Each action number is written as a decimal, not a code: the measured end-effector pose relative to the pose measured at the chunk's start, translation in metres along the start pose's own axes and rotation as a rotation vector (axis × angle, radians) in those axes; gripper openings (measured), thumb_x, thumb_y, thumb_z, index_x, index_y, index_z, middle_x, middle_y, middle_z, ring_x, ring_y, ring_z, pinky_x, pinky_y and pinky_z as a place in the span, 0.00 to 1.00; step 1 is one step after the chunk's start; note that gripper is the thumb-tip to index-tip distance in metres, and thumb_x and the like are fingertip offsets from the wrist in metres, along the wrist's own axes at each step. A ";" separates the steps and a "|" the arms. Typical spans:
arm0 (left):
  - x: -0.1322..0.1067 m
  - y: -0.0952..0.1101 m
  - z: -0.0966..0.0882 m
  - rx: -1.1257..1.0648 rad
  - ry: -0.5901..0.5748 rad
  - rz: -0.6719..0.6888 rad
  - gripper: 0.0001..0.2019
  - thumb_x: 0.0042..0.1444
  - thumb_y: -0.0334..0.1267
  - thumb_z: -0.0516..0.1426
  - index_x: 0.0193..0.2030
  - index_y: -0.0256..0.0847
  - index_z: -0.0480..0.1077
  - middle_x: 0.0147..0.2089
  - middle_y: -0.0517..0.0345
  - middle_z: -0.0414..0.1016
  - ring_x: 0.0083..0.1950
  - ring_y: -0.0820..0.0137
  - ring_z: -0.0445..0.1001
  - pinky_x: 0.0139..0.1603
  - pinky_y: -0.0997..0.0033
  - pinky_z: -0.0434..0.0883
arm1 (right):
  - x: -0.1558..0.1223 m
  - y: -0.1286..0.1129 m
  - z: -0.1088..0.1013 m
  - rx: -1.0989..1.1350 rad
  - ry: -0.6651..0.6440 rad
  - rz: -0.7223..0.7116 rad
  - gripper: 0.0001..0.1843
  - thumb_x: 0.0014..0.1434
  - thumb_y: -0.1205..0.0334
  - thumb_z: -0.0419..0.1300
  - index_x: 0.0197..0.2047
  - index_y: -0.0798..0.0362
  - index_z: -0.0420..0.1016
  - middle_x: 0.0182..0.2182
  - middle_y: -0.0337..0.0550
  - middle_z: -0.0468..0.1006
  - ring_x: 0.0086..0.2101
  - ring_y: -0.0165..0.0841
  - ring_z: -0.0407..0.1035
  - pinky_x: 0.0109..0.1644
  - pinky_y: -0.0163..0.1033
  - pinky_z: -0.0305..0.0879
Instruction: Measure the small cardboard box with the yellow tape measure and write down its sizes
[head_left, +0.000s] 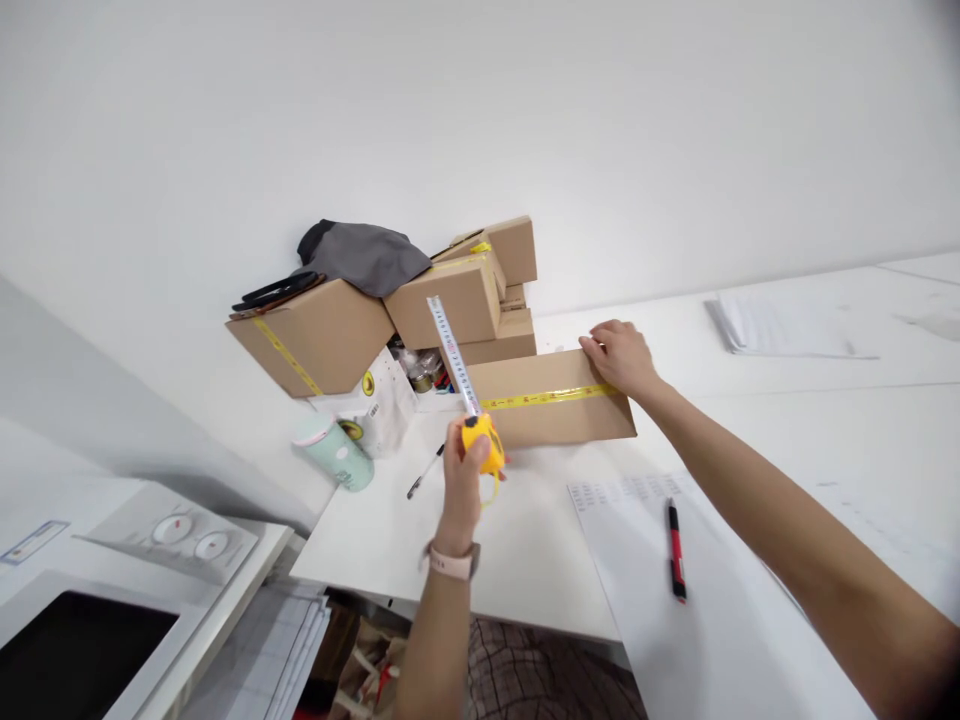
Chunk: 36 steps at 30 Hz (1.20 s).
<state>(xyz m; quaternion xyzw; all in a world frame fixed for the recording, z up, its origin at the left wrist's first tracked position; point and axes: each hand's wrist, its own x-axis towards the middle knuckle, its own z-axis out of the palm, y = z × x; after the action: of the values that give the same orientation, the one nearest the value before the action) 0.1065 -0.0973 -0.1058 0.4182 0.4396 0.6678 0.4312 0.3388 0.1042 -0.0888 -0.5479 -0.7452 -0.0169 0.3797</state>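
Observation:
My left hand (pixel 465 470) is closed round a yellow tape measure (pixel 484 442), whose blade (pixel 453 352) is drawn out and slants up and away over the left end of a cardboard box (pixel 551 415). Yellow printed tape runs along that box, which lies on the white table. At the box's far right corner rests my right hand (pixel 619 358), its fingers bent over the top edge and gripping it. A watch with a pale strap sits on my left wrist.
Several cardboard boxes (pixel 442 300) are stacked behind, with a grey cloth (pixel 367 258) on top. A mint-green bottle (pixel 337 452) stands left. A red pen (pixel 676 550) lies on a paper sheet (pixel 720 640); a black pen (pixel 425 473) lies nearer the bottle. A microwave (pixel 90 640) is at lower left.

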 end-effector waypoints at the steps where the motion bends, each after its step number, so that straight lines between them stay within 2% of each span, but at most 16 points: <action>1: -0.010 -0.008 0.007 -0.038 -0.055 -0.027 0.29 0.48 0.54 0.66 0.51 0.43 0.63 0.46 0.55 0.73 0.27 0.69 0.78 0.19 0.74 0.71 | 0.003 -0.004 0.005 -0.021 -0.018 -0.038 0.22 0.68 0.54 0.46 0.36 0.54 0.78 0.43 0.56 0.78 0.44 0.47 0.68 0.47 0.49 0.60; 4: -0.038 -0.035 0.026 -0.114 -0.241 -0.173 0.29 0.48 0.53 0.67 0.52 0.44 0.63 0.50 0.52 0.73 0.28 0.68 0.79 0.18 0.75 0.71 | 0.006 -0.013 0.015 -0.030 -0.020 -0.095 0.21 0.69 0.62 0.42 0.44 0.54 0.76 0.41 0.54 0.79 0.41 0.46 0.68 0.48 0.48 0.57; 6: -0.049 -0.050 0.035 -0.140 -0.311 -0.257 0.29 0.47 0.53 0.67 0.51 0.44 0.63 0.52 0.50 0.72 0.27 0.68 0.79 0.18 0.76 0.70 | 0.004 -0.015 0.017 -0.014 0.015 -0.128 0.22 0.67 0.66 0.41 0.53 0.53 0.74 0.42 0.52 0.80 0.42 0.45 0.68 0.49 0.48 0.55; 9: -0.054 -0.065 0.044 -0.161 -0.320 -0.318 0.30 0.46 0.53 0.67 0.51 0.43 0.63 0.53 0.49 0.72 0.26 0.70 0.78 0.17 0.76 0.70 | 0.000 -0.015 0.016 -0.017 0.015 -0.183 0.27 0.64 0.72 0.43 0.61 0.52 0.69 0.41 0.49 0.80 0.41 0.44 0.67 0.49 0.47 0.53; 13: -0.053 -0.072 0.051 -0.169 -0.300 -0.327 0.31 0.46 0.54 0.67 0.52 0.43 0.63 0.52 0.50 0.72 0.25 0.71 0.77 0.17 0.76 0.70 | -0.001 -0.012 0.015 -0.082 -0.017 -0.306 0.32 0.61 0.75 0.46 0.65 0.45 0.69 0.42 0.49 0.77 0.41 0.43 0.64 0.47 0.46 0.51; 18: -0.056 -0.078 0.057 -0.168 -0.298 -0.331 0.31 0.46 0.54 0.67 0.51 0.43 0.63 0.51 0.51 0.71 0.26 0.72 0.76 0.18 0.75 0.70 | 0.000 -0.009 0.018 -0.095 -0.037 -0.412 0.32 0.64 0.74 0.45 0.64 0.39 0.71 0.47 0.48 0.76 0.42 0.42 0.60 0.47 0.47 0.51; 25: -0.054 -0.096 0.054 -0.069 -0.315 -0.324 0.35 0.44 0.56 0.69 0.54 0.44 0.61 0.48 0.53 0.72 0.30 0.72 0.75 0.25 0.73 0.72 | 0.000 -0.008 0.019 -0.085 -0.058 -0.397 0.27 0.67 0.68 0.47 0.63 0.39 0.73 0.48 0.49 0.76 0.43 0.43 0.59 0.48 0.48 0.51; 31: -0.051 -0.101 0.052 -0.070 -0.334 -0.326 0.35 0.44 0.55 0.69 0.54 0.44 0.60 0.46 0.54 0.71 0.30 0.71 0.75 0.26 0.71 0.72 | -0.001 -0.008 0.019 -0.064 -0.060 -0.390 0.28 0.66 0.69 0.47 0.63 0.38 0.73 0.49 0.48 0.76 0.43 0.44 0.60 0.48 0.49 0.51; 34: -0.053 -0.100 0.049 -0.139 -0.358 -0.366 0.37 0.43 0.56 0.69 0.55 0.45 0.60 0.46 0.53 0.72 0.31 0.68 0.77 0.26 0.70 0.72 | -0.002 -0.012 0.017 -0.074 -0.037 -0.354 0.27 0.69 0.65 0.44 0.66 0.41 0.69 0.46 0.50 0.76 0.43 0.44 0.61 0.49 0.49 0.51; 36: -0.060 -0.096 0.043 -0.269 -0.408 -0.388 0.39 0.42 0.61 0.67 0.56 0.45 0.59 0.46 0.51 0.73 0.31 0.66 0.78 0.25 0.70 0.72 | -0.006 -0.015 0.016 -0.098 0.007 -0.301 0.26 0.71 0.58 0.43 0.68 0.46 0.66 0.44 0.51 0.76 0.44 0.45 0.61 0.51 0.50 0.51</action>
<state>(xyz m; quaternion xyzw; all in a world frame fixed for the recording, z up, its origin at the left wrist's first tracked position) 0.1835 -0.1215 -0.1962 0.3913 0.3232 0.5274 0.6813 0.3186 0.1001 -0.0979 -0.4479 -0.8159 -0.1117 0.3483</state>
